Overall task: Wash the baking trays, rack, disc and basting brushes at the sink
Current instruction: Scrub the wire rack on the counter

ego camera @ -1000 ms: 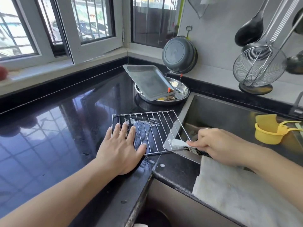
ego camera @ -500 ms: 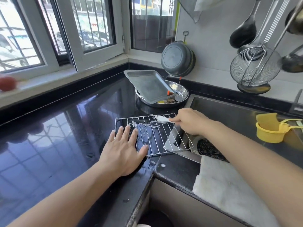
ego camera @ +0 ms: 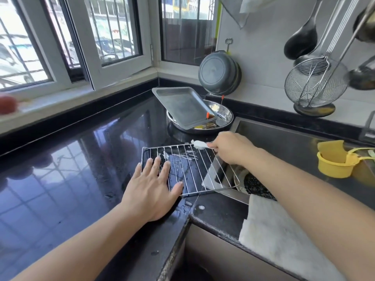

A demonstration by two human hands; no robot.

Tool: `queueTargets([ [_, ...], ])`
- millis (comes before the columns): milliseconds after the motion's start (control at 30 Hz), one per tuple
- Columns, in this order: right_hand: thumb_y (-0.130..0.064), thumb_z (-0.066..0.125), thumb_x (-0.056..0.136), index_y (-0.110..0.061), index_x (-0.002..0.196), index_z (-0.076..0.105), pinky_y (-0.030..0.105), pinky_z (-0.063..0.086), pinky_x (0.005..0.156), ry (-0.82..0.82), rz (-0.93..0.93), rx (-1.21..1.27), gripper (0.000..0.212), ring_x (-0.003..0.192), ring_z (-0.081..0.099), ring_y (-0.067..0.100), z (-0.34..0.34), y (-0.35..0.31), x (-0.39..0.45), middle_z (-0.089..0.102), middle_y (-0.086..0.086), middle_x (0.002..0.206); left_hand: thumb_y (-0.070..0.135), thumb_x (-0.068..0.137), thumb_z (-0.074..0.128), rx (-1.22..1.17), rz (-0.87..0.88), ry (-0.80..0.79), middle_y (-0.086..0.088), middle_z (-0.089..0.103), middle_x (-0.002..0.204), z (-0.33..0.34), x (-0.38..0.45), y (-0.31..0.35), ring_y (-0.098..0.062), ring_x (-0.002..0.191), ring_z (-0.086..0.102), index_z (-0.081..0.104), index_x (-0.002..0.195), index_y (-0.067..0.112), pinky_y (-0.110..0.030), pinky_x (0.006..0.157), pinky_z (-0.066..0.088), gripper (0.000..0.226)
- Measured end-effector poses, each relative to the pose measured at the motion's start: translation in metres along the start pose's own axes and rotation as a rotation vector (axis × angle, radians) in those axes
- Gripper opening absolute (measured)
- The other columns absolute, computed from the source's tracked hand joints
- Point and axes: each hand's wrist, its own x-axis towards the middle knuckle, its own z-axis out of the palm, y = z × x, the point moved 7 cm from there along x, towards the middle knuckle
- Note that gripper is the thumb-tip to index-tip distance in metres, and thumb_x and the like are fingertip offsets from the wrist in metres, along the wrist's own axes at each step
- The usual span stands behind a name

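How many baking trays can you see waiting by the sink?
1: a flat grey baking tray rests tilted across the round metal basin on the counter behind the wire rack. Another may lie hidden beneath it in the basin; I cannot tell.

Home kitchen: steel sink [ego camera: 284,136], black countertop [ego camera: 71,169], hanging ladle [ego camera: 300,43], strainer [ego camera: 314,86]

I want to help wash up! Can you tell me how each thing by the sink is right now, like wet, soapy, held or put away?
Silver wire rack: flat, soapy, overhanging the sink.
White soapy brush: at the rack's far edge.
Left hand: flat, pressing the rack.
Right hand: gripping the brush.
Grey rectangular baking tray: tilted in the round steel basin.
Yellow plastic cup: upright in the sink.
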Motion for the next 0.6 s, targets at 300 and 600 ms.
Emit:
queueTargets([
  [300,-0.039,0.046,0.107,-0.056,0.133,0.056,0.036,0.045,0.076,-0.124,-0.267,0.083,0.033,0.089,0.055,0.017,0.014,0.0,-0.044,0.047,-0.013,0.087,0.071,0.098,0.01,-0.012,-0.015,0.015,-0.008,0.001,0.174,0.003,0.003,-0.001,-0.026,0.16,-0.004,0.005,0.166,0.023,-0.047,0.13,-0.001,0.084],
  [600,-0.033,0.039,0.108,-0.049,0.134,0.059,0.041,0.047,0.077,-0.054,-0.166,-0.026,0.036,0.089,0.057,0.025,0.006,-0.007,-0.05,0.046,-0.007,0.092,0.069,0.101,0.012,-0.029,-0.012,0.011,-0.008,-0.002,0.174,-0.002,0.0,0.003,-0.025,0.161,-0.006,0.002,0.167,0.023,-0.045,0.13,-0.002,0.081],
])
